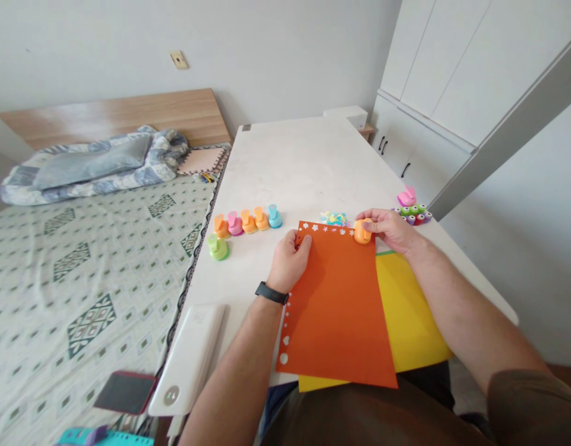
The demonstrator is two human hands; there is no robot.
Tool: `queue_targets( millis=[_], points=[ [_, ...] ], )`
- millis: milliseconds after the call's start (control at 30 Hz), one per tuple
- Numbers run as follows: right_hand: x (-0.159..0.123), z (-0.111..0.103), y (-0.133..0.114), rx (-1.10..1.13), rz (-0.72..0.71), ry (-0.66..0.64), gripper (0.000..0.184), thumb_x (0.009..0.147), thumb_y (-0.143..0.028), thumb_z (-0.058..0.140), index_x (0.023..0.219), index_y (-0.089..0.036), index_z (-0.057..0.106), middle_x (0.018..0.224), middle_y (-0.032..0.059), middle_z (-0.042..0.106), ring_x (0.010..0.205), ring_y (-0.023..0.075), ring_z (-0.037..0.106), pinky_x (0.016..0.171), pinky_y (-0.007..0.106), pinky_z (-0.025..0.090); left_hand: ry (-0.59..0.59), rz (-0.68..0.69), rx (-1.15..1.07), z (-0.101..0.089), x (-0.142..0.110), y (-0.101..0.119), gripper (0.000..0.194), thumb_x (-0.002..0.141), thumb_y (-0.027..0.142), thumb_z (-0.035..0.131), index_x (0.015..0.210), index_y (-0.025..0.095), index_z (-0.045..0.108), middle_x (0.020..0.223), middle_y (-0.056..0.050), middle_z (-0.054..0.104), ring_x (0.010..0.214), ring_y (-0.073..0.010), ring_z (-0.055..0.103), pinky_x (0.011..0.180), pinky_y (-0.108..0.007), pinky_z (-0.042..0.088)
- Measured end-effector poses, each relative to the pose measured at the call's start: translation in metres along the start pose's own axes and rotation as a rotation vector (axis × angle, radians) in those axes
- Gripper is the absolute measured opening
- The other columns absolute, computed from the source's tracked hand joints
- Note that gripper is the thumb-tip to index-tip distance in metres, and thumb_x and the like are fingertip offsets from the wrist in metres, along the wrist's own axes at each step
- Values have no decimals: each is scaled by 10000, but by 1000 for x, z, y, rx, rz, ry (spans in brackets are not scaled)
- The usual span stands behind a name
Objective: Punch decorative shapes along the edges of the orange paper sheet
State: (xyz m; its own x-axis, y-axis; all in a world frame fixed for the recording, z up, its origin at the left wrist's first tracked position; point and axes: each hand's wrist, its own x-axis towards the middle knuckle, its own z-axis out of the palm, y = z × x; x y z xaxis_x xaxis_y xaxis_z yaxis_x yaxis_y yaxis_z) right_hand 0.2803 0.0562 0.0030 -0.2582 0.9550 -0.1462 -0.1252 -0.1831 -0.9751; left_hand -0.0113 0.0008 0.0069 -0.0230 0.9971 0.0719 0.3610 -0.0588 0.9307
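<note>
An orange sheet of paper (336, 303) with shaped holes along its top and left edges lies over a yellow sheet (410, 310). My left hand (291, 257), a dark band on its wrist, pinches the orange sheet near its upper left corner. At the upper right corner, my right hand (390, 228) is closed on an orange craft punch (362, 231), which sits over the paper's top edge. Just beyond that edge is a small heap of blue, yellow and white paper bits (335, 218). The right fingertips are partly hidden behind the punch.
Several coloured punches (248, 221) stand in a row on the white table (294, 161), with a green punch (218, 247) in front. Small punches (413, 215) and a pink punch (407, 196) are at the right. A white device (187, 359) lies near left, beside the bed (103, 260).
</note>
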Motion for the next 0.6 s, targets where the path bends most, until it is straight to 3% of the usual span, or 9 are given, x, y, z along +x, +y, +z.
queue_targets(
  millis=[600],
  points=[
    [2, 2, -1, -11, -34, 44, 407, 595, -343, 987, 912, -179, 793, 849, 69, 781, 698, 201, 688, 663, 326, 551, -5, 19, 29, 0, 0, 1, 289, 935, 423, 599, 769, 204, 510, 658, 41, 462, 599, -112, 389, 541, -239, 283]
  ],
)
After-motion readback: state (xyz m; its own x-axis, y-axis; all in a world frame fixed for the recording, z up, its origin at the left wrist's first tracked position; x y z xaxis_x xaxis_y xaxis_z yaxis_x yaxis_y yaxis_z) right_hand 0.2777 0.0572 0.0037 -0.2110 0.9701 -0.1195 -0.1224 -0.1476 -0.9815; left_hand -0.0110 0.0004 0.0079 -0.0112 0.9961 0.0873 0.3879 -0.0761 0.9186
